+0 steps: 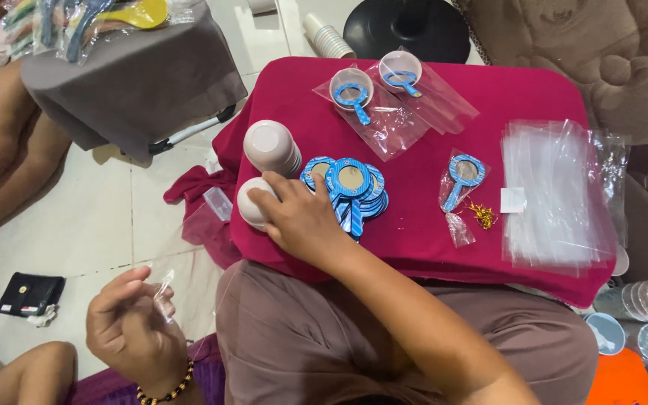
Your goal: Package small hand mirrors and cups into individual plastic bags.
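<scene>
— Where now?
— On the red-covered table [414,247]: right hand [301,221] clasping a white cup [253,204], just beside the blue toy mirrors [350,187]. Probably fetching a cup.
— And left?
— Left hand [125,326] off the table, pinching a small clear bag [163,289]. Next calls for lifting one cup cleanly, bag mouth held wide.

White cup [253,202] lies tipped beside stacked blue mirrors [350,187].
</scene>
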